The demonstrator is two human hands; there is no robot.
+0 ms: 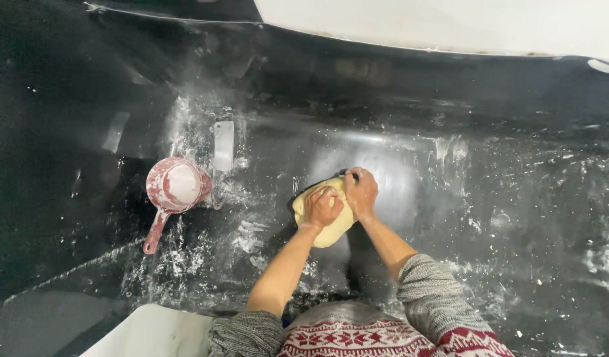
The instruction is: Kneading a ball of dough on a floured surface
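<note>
My left hand [323, 206] and right hand [361, 192] press on the yellow dough [327, 228] on the floured black counter [483, 218]; a red measuring cup [174, 188] sits well left.

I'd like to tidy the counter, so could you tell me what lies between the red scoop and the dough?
In the head view, only floury black worktop separates the red scoop from the dough; the metal scraper lies farther back.

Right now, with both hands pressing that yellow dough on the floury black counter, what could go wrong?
The dough lies where the counter shows little flour, so it might stick under the left hand and right hand. The flour-filled red scoop and the metal scraper sit close by; a wide push could knock them. The rolled sleeves may pick up flour.
</note>
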